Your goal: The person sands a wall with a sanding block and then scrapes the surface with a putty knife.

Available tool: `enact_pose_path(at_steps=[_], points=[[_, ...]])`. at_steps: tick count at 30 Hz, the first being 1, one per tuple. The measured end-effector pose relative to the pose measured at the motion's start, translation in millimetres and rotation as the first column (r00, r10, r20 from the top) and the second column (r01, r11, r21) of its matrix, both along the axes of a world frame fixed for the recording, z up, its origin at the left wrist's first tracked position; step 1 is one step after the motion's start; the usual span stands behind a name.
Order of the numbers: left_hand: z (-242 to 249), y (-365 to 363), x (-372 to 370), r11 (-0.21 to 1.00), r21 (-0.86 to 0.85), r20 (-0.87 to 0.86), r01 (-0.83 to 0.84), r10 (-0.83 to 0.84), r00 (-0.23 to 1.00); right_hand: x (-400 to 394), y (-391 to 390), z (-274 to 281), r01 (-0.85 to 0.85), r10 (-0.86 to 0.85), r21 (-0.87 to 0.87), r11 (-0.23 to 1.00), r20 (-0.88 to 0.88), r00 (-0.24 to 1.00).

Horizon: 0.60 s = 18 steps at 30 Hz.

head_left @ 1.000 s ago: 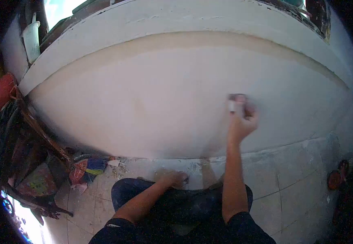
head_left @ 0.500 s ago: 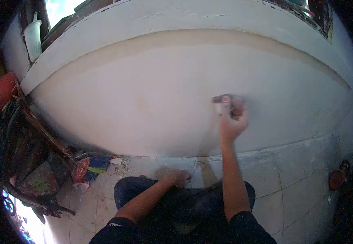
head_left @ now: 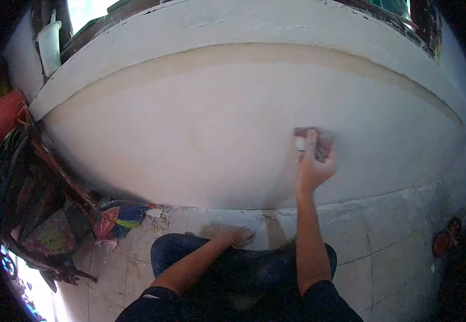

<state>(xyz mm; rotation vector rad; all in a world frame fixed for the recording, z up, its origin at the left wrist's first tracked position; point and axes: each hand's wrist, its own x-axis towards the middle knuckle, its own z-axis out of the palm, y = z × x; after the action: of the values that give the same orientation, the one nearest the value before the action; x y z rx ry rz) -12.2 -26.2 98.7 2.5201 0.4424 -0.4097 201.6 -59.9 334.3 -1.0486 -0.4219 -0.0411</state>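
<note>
My right hand (head_left: 317,158) is raised against the pale wall (head_left: 217,123), its fingers closed round a small block (head_left: 304,131) with a brownish edge and a white part. The block lies against the wall surface, right of the middle. Low down, my left hand (head_left: 237,236) rests near my knee, above the floor by the wall's foot. Its fingers are small and blurred, and I cannot make out whether it holds anything.
A white container (head_left: 49,47) hangs at the upper left. Below are a red item (head_left: 5,121), a dark wooden frame (head_left: 64,172) and crumpled colourful cloth (head_left: 117,220). A reddish round object (head_left: 443,242) lies on the tiled floor (head_left: 353,273) at the right.
My right hand and the block have shifted slightly right and down in the picture. The left hand stays in nearly the same place. The view has moved a little.
</note>
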Motion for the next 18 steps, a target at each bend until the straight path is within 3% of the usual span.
enact_pose_path(at_steps=[2,3,5,6,8,11,12,14,16,18], points=[[-9.4,-2.4,6.6,1.000,0.012,-0.109,0.016,-0.015,0.994,-21.6,21.8,-30.0,0.018,-0.020,0.013,1.000,0.217,0.976],[-14.7,-2.1,9.9,1.000,0.019,-0.163,0.025,-0.022,0.986,-33.0,22.3,-31.6,0.018,-0.020,0.012,1.000,0.215,0.976],[-21.7,4.1,14.0,0.998,0.039,-0.270,0.040,-0.028,0.962,-48.5,23.4,-27.7,-0.262,0.330,-0.271,0.926,0.244,0.912],[-26.7,6.6,10.8,0.998,0.043,-0.273,0.039,-0.025,0.962,-46.9,21.0,-23.3,-0.265,0.330,-0.267,0.927,0.243,0.912],[-42.2,6.4,3.8,0.993,0.101,-0.119,0.058,-0.046,0.992,-33.8,9.8,-9.6,-0.257,0.324,-0.270,0.928,0.243,0.914],[-79.6,11.5,4.5,0.995,0.086,0.041,0.050,-0.054,0.998,-3.4,-16.6,18.4,-0.055,0.081,-0.213,0.975,0.114,0.990],[-64.7,9.9,9.1,0.995,0.086,0.045,0.047,-0.051,0.998,6.6,-25.3,26.9,0.020,-0.008,-0.215,0.976,0.055,0.998],[-15.8,4.6,20.0,0.999,-0.048,-0.300,0.005,-0.019,0.954,25.1,-36.6,32.1,0.014,-0.005,-0.112,0.994,0.085,0.996],[-25.1,6.3,15.9,0.998,-0.054,-0.276,-0.007,-0.008,0.961,24.6,-39.3,36.4,0.009,-0.008,-0.009,1.000,0.115,0.993],[-38.3,5.7,10.3,0.998,-0.061,-0.256,-0.013,-0.003,0.967,10.7,-39.3,34.7,-0.045,0.055,-0.134,0.990,0.073,0.996]])
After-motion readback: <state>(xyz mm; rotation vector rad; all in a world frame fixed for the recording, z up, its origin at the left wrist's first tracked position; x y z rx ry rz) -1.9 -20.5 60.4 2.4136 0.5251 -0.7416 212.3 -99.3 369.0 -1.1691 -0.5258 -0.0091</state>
